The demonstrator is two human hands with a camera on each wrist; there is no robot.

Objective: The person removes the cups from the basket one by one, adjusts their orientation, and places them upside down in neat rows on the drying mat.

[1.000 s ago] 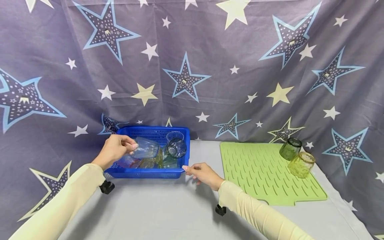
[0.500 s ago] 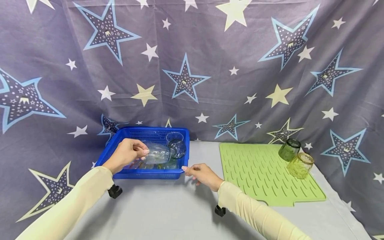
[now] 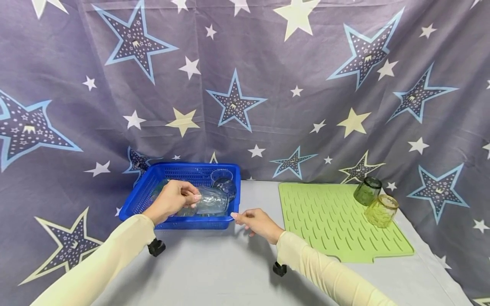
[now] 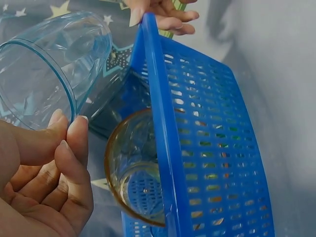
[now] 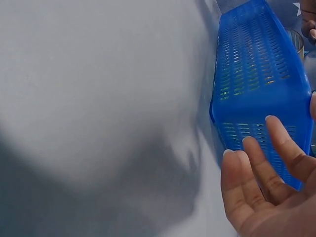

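Observation:
Between thumb and fingertips my left hand pinches the rim of a clear, bluish drinking glass. The glass lies tilted sideways above the blue plastic basket, its mouth toward the hand in the left wrist view. My right hand holds the basket's near right corner, thumb over the rim and the other fingers loosely spread along the outer wall. Inside the basket are more glasses, among them a dark glass and an amber-rimmed glass. My left hand and the held glass partly hide the contents.
A light green drying mat lies to the right on the grey-white table. Upside down near its right edge stand a dark green glass and a yellow glass. A star-patterned curtain hangs behind the table.
My left hand has moved right and slightly nearer, carrying the bluish glass across the basket toward its right side. The right hand stays at the basket corner.

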